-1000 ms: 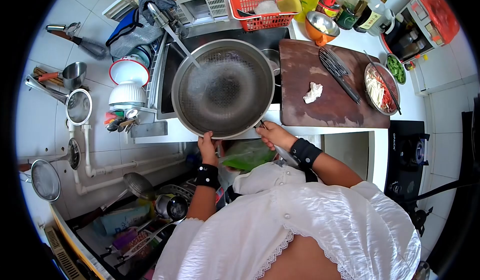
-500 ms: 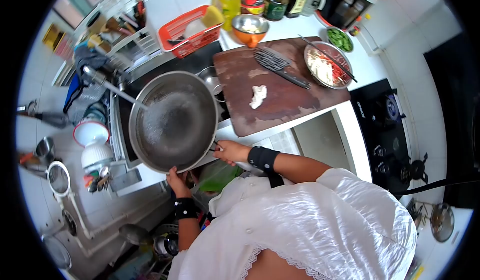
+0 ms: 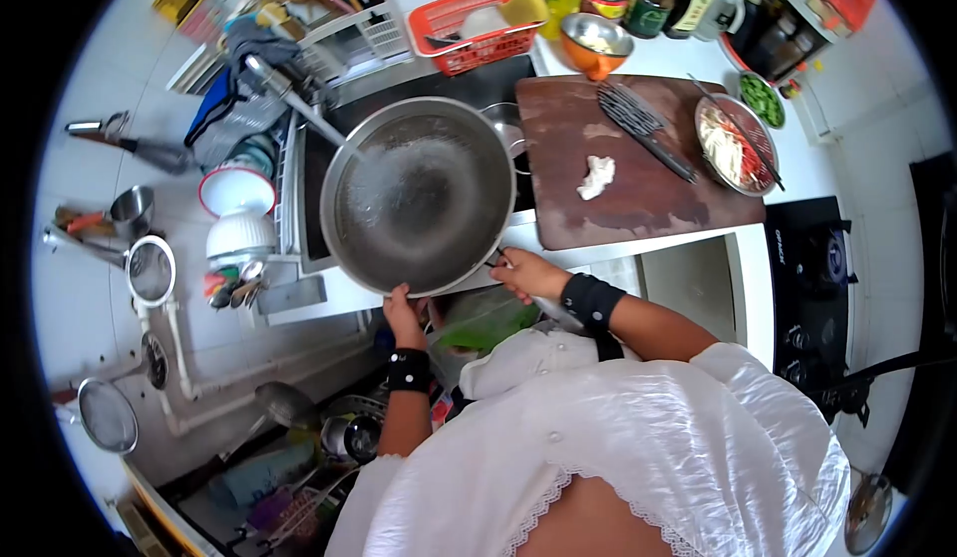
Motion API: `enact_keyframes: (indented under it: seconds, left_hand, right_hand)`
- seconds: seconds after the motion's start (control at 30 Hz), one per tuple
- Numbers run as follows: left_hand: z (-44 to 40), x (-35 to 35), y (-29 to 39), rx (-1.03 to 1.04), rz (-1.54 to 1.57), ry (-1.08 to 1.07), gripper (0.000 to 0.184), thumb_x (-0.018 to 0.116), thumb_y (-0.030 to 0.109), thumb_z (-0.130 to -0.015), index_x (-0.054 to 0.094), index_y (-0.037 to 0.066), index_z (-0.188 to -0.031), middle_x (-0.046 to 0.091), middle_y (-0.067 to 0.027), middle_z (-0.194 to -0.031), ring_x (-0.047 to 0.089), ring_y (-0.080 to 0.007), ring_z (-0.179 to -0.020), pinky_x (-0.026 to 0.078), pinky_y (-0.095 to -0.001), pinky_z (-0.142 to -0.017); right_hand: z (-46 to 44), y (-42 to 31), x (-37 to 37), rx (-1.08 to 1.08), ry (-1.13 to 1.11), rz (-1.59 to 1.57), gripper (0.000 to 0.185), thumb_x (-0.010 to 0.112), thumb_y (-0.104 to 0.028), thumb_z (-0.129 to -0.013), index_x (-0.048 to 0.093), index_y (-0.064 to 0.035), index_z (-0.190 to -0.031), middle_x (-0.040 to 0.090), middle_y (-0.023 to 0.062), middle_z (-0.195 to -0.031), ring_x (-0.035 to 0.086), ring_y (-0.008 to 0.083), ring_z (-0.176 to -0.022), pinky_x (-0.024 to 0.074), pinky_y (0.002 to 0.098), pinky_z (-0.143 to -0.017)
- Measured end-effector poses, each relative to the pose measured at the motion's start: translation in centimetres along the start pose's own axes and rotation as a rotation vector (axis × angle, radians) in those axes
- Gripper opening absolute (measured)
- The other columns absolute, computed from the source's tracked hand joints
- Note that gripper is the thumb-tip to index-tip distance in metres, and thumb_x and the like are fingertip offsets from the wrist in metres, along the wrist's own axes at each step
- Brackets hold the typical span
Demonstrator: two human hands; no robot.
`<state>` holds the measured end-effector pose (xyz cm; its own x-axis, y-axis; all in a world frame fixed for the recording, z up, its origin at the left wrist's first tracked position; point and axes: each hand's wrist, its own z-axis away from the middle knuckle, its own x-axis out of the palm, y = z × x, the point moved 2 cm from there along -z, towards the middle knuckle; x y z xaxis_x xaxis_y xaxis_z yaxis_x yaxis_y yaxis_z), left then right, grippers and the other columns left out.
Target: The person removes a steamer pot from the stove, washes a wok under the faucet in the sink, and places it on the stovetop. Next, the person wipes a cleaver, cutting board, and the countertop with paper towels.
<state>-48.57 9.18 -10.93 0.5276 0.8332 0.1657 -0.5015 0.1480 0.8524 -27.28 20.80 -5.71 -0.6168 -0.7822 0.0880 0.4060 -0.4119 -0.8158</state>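
View turned; pan (image 3: 501, 233) underhand; stove (image 3: 797, 303) lettering (image 3: 781, 248) blurred.

Bright on the tabletop (image 3: 668, 64) toward one o'clock; dim, shadowed and soft beneath, toward seven. Streaked with glare on the shirt (image 3: 733, 427) at four. Bowed toward the edges, black at the corners.

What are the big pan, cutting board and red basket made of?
Pan: dull grey metal, perhaps steel, with a lighter rim. Cutting board: probably wood, dull brown with pale patches. Red basket: likely smooth plastic, evenly coloured with slotted walls.
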Motion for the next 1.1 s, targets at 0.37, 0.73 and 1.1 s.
enact_keyframes:
  seconds: [0.37,0.73,1.1]
  left_hand:
    - [0.6,0.4,0.6,-0.018,-0.021,-0.049,0.019,0.052,0.020,-0.078,0.048,0.007,-0.091,0.054,-0.0026,-0.087,0.056,-0.0172,-0.080,0.049,-0.0325,-0.070]
    - [1.5,0.9,1.5,-0.029,-0.024,-0.065,0.019,0.050,0.020,-0.080,0.047,0.007,-0.093,0.053,-0.0019,-0.089,0.055,-0.0166,-0.084,0.049,-0.0336,-0.073]
    - [0.9,0.7,1.8,-0.077,-0.021,-0.105,0.019,0.049,0.019,-0.081,0.048,0.007,-0.096,0.052,-0.0001,-0.086,0.054,-0.0124,-0.076,0.047,-0.0284,-0.065]
  right_hand:
    - [-0.7,0.1,0.0,-0.002,0.094,0.218,0.027,0.052,-0.024,-0.083,0.044,0.0007,-0.087,0.050,0.0063,-0.065,0.050,0.0128,-0.048,0.0427,0.0255,-0.041]
    - [-0.5,-0.6,0.9,0.107,0.047,-0.085,0.028,0.052,-0.028,-0.083,0.043,-0.0022,-0.077,0.040,0.0024,-0.055,0.039,0.0111,-0.039,0.0314,0.0263,-0.034]
    - [0.2,-0.9,2.0,0.131,0.171,-0.052,0.042,0.047,-0.042,-0.085,0.042,-0.0022,-0.074,0.037,0.0007,-0.052,0.037,0.0107,-0.038,0.0299,0.0255,-0.035]
